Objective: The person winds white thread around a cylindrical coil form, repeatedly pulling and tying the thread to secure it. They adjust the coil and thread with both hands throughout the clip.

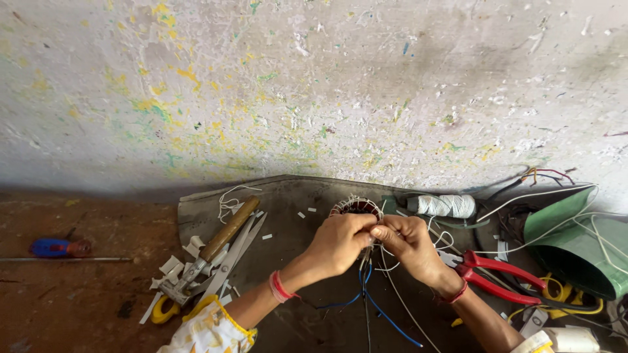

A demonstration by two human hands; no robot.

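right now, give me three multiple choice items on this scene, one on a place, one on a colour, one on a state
1. Where does the spool of white thread lie?
A. right of the wound coil
B. on the bare floor at far left
C. in the left hand

2. What colour are the handles of the pliers?
A. blue
B. red
C. green

3. What are the left hand and right hand doing?
A. resting flat
B. pinching wires together
C. gripping the hammer

Answers: 1 A, it sits beside the coil near the wall. 2 B, both handles are red. 3 B, fingertips meet over the wires.
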